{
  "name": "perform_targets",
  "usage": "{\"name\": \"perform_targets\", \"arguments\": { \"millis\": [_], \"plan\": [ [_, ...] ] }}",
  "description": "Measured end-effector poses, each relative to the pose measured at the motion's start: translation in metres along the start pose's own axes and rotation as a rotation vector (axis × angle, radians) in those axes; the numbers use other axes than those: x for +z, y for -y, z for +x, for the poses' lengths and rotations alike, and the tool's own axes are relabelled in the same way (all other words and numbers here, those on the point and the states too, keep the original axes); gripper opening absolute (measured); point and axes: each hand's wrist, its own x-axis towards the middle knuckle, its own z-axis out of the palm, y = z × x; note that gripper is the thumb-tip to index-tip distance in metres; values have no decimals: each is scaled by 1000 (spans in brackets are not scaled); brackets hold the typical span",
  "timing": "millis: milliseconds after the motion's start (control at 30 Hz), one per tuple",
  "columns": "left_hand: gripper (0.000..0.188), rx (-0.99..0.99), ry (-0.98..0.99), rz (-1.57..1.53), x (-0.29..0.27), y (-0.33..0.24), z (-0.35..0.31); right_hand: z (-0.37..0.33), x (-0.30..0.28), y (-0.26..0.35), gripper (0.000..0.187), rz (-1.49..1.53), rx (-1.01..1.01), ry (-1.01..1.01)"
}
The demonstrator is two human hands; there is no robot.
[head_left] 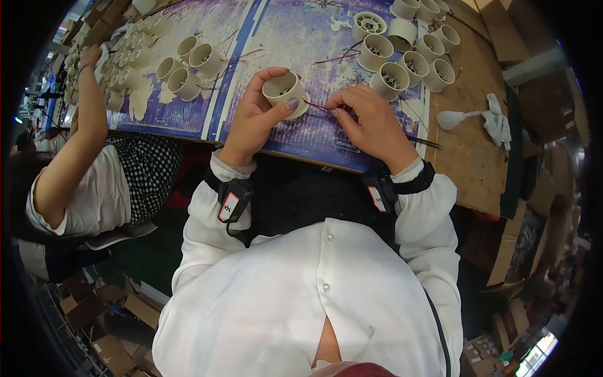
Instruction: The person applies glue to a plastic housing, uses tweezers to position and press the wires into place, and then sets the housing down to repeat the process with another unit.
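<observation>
My left hand [257, 113] is wrapped round a white cup-shaped plastic housing [280, 89], its open top tilted up. Small parts show inside the housing, too small to name. Thin dark red wires [316, 106] come out of its right side. The fingertips of my right hand [364, 116] pinch those wires just right of the housing. Both hands are over the blue and white covered table [264, 50], close to its front edge.
Similar white housings [389, 78] with wires stand at the right back, and more [186, 83] at the left. A white bulb-shaped tool [450, 119] and a crumpled white cloth [496, 122] lie on the right. At far left a co-worker's arm [93, 119] reaches over the table.
</observation>
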Motion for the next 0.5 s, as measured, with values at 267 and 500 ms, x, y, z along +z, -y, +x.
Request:
{"name": "perform_targets", "arguments": {
  "millis": [267,500],
  "plan": [
    [51,-18,32,68,-5,1,-3,3,-1,-3,11,-88,-104,-28],
    [52,-19,60,45,-2,3,-3,8,11,10,13,36,-44,-96]
  ]
}}
